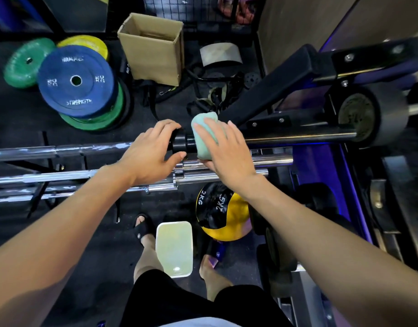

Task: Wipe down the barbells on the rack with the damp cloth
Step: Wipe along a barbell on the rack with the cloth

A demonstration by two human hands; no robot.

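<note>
A view straight down over a person's two bare forearms reaching into a gym storage corner with a dark rubber floor [19, 232]. Across the middle runs a rack [38, 197] of steel barbells [61, 175], several chrome bars lying side by side from the left edge toward the centre. Above them a dark barbell [297, 135] runs from the centre out to the right, ending near a thick black roller [373, 116] on a black machine arm [285, 86].

Toward the top left of the floor sits a stack of weight plates: a blue plate [76, 81] on top of green ones [95, 119], with a yellow plate [85, 44] and another green plate [26, 63] behind. An open cardboard box [153, 53] stands at top centre. Near the bottom centre, between the person's sandalled feet, lies a pale rectangular tub [175, 249], just beside a black and yellow medicine ball [224, 215] marked 2KG.

The right hand [227, 152] wraps a pale green cloth [203, 128] around the dark bar near its left end, fingers spread over the top and thumb underneath, pressing the cloth onto the metal. The left hand [151, 152] curls round the black collar at the very end of that same bar, just left of the cloth.
</note>
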